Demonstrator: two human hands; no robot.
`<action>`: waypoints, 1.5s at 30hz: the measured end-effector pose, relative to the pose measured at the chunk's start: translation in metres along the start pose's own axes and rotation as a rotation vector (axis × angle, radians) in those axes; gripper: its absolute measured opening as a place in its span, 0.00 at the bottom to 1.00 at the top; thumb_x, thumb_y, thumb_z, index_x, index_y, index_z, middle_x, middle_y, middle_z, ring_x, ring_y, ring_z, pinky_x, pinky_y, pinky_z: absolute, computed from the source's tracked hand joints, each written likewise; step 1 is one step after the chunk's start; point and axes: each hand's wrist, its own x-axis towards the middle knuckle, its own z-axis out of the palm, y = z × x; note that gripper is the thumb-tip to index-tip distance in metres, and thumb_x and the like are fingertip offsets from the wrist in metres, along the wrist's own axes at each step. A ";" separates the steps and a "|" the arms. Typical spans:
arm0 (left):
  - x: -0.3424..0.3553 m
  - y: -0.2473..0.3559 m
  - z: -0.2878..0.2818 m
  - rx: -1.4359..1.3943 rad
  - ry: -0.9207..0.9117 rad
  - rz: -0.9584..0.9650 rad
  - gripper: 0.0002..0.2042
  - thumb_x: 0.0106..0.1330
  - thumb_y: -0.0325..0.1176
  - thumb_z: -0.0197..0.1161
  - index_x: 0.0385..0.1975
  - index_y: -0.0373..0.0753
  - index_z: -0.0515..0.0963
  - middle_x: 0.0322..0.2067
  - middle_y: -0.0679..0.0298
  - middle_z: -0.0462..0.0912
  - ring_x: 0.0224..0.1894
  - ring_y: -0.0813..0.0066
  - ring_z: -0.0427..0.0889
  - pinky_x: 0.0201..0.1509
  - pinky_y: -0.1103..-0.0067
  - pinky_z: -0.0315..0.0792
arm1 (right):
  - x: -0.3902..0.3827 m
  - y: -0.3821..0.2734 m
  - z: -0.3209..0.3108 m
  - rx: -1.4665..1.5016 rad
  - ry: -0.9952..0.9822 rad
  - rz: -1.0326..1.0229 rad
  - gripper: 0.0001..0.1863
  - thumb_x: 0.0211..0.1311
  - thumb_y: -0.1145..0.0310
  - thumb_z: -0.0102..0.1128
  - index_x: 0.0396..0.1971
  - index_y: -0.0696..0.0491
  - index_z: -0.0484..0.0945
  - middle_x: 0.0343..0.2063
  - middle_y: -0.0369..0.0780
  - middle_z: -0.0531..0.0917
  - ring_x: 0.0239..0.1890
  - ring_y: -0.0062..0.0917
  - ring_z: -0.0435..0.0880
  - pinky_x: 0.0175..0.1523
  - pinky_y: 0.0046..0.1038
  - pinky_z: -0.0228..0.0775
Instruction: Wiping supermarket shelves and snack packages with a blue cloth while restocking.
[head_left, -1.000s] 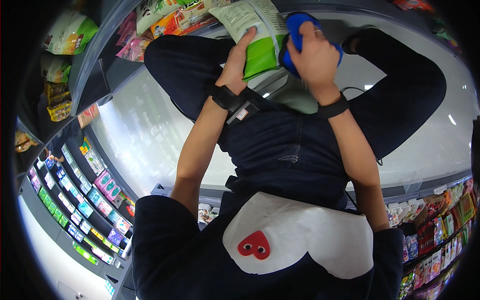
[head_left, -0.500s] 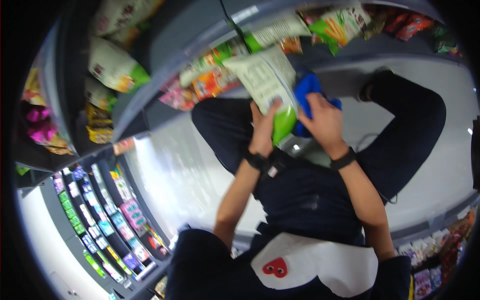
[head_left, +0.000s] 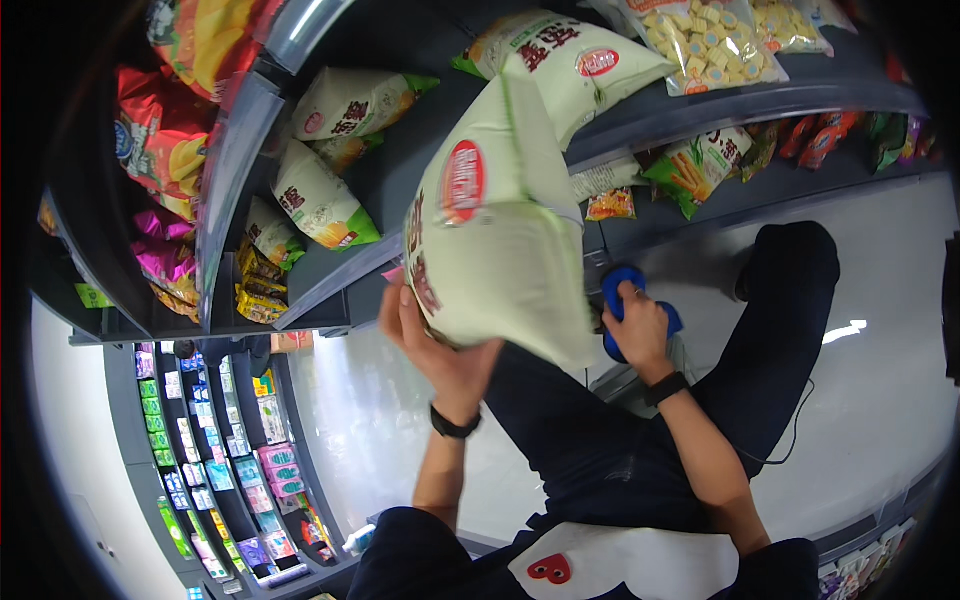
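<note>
Before the dark shelf, the left hand is holding a big pale bag and the right hand is gripping a blue object.
The bag is tilting in front of the shelf and partly covering it; the left hand's visible fingers are curling slightly apart along its lower left edge, and I cannot tell where the thumb is pressing. Lower, nearer the floor than the shelf, the right hand's fingers are bending around the blue object, whose kind is unclear. On the shelf, 1 similar pale bag is lying; towards the shelf's right, 1 clear bag of small pale pieces is reaching over its front edge.
</note>
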 end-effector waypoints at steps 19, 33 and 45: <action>0.230 -0.095 0.131 0.376 -0.142 0.195 0.42 0.49 0.37 0.70 0.67 0.51 0.56 0.63 0.47 0.58 0.65 0.41 0.54 0.66 0.56 0.54 | -0.012 0.021 0.014 0.036 0.020 -0.063 0.17 0.50 0.64 0.67 0.33 0.56 0.71 0.26 0.46 0.79 0.28 0.43 0.81 0.28 0.40 0.72; 0.205 -0.172 0.051 0.636 -0.238 0.449 0.29 0.51 0.41 0.68 0.56 0.46 0.70 0.50 0.61 0.71 0.55 0.57 0.67 0.60 0.63 0.57 | -0.001 0.019 -0.006 0.070 0.087 0.029 0.16 0.49 0.65 0.66 0.31 0.55 0.68 0.27 0.46 0.79 0.29 0.45 0.79 0.31 0.43 0.70; 0.091 -0.027 -0.065 0.100 -0.119 0.480 0.26 0.46 0.17 0.66 0.50 0.37 0.74 0.50 0.52 0.78 0.56 0.54 0.75 0.56 0.69 0.67 | 0.014 0.011 -0.042 0.874 0.280 0.009 0.12 0.63 0.67 0.60 0.40 0.61 0.77 0.33 0.36 0.82 0.33 0.24 0.78 0.42 0.25 0.70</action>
